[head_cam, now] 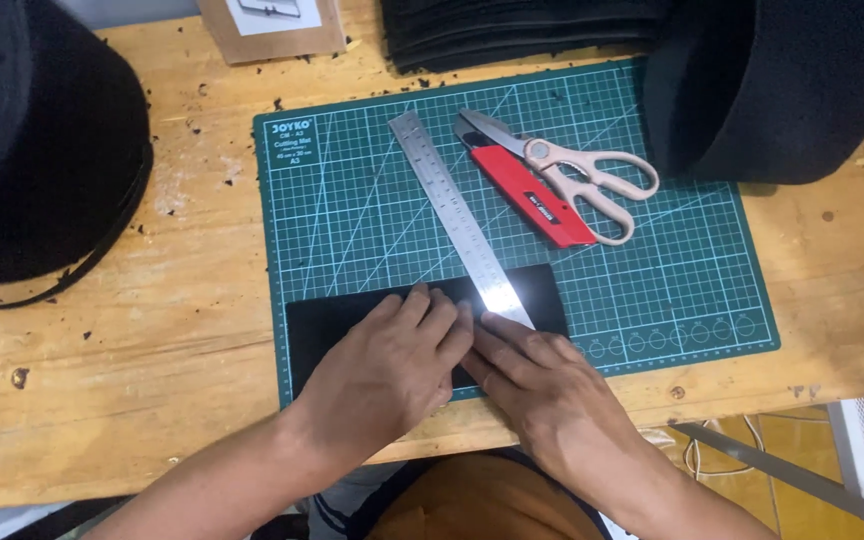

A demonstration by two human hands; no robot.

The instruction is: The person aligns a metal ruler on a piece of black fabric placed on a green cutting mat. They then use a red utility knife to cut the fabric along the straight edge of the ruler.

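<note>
A brown cardboard package (270,28) with a white rectangular label lies at the far edge of the wooden surface (152,330), left of a stack of black sheets (512,35). The green cutting mat (652,290) bears a small block of white print in its far left corner and a pale grid with diagonal lines across it.

A flat black rectangular piece (542,290) lies along the near edge of the mat, dark and matte, its long side parallel to that edge. A steel ruler (452,205) runs diagonally from the far middle of the mat down onto the black piece, its near end shining with glare.

The left hand (387,370) rests flat on the black piece, fingers (422,305) stretched out and pressed down, grasping nothing. The right hand (542,385) lies just beside it, touching it, with its fingers (497,335) extended flat against the ruler's near end and the black piece, likewise pressing rather than clenched around anything.

Right of the ruler, a red utility knife (537,200) lies on the mat, and beige-handled scissors (582,180) lie partly across it. Large black rolls stand at the far left (42,140) and far right (782,80) of the surface. Small dark crumbs are scattered over the wood.
</note>
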